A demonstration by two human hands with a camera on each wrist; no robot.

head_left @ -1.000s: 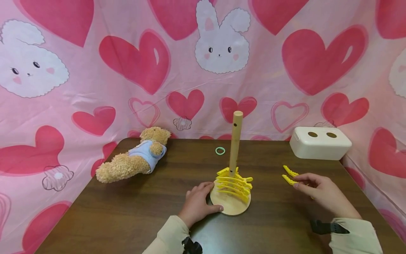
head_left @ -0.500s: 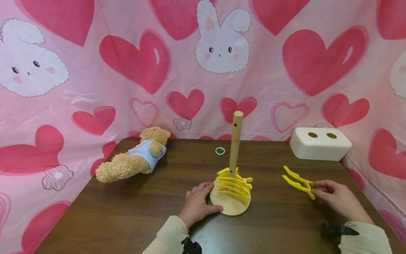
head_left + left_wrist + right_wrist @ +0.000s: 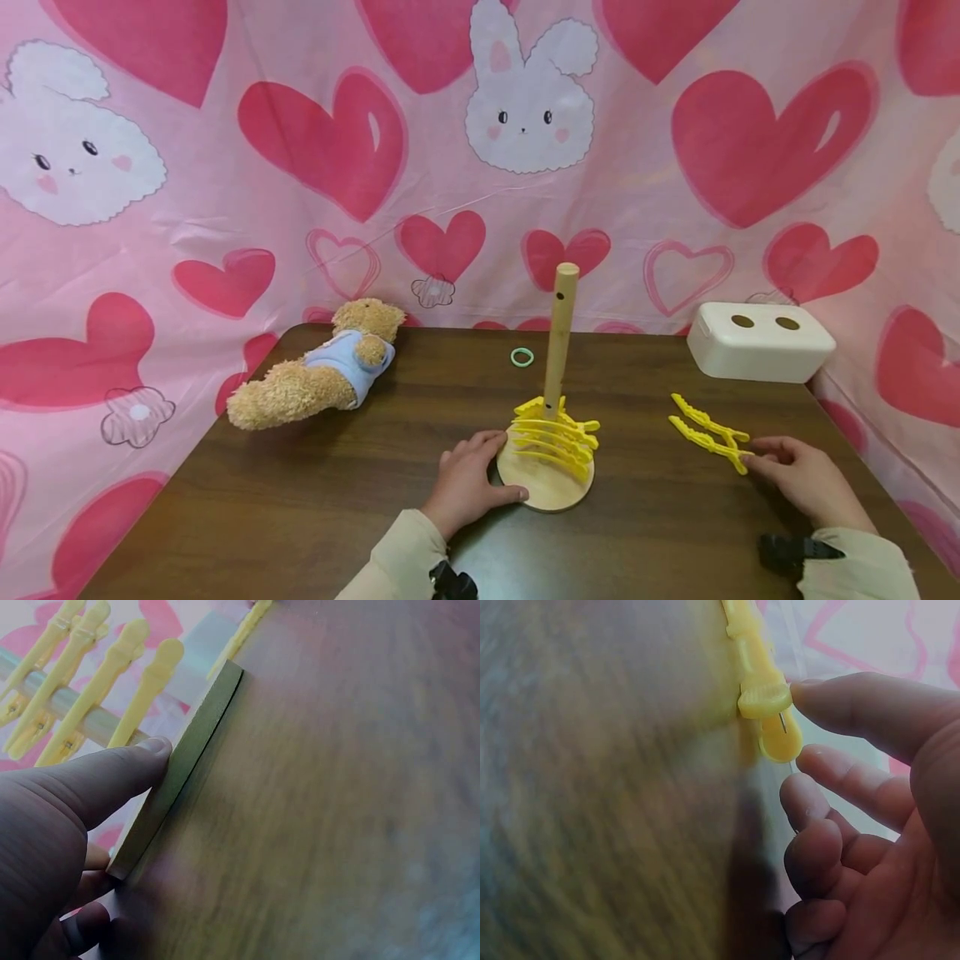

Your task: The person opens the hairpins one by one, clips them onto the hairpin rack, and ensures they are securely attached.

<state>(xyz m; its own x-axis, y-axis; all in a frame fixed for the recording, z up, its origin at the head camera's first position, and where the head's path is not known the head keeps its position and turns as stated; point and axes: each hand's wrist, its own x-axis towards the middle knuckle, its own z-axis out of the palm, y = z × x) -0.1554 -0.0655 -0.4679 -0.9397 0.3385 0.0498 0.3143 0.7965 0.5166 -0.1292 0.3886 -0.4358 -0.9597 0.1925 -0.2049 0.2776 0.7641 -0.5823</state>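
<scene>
A wooden stand has a round base (image 3: 547,493) and an upright pole (image 3: 559,333), with several yellow clips (image 3: 557,437) stacked low on the pole. My left hand (image 3: 468,479) holds the base's left rim, thumb along the front edge. In the left wrist view one finger (image 3: 112,776) lies against the base rim (image 3: 187,757), below the clips (image 3: 90,682). Two loose yellow clips (image 3: 705,433) lie on the table to the right. My right hand (image 3: 798,483) rests behind them. Its thumb tip (image 3: 832,694) touches the near clip's end (image 3: 761,712), fingers loosely curled.
A teddy bear (image 3: 315,379) in a blue top lies at the table's back left. A small green ring (image 3: 521,357) sits behind the pole. A white box (image 3: 759,342) with two holes stands at the back right. Pink heart cloth surrounds the dark wooden table (image 3: 300,500).
My right hand has drawn back toward the right, uncovering the two loose clips, which now lie flat on the table. My left hand and the stand have not moved.
</scene>
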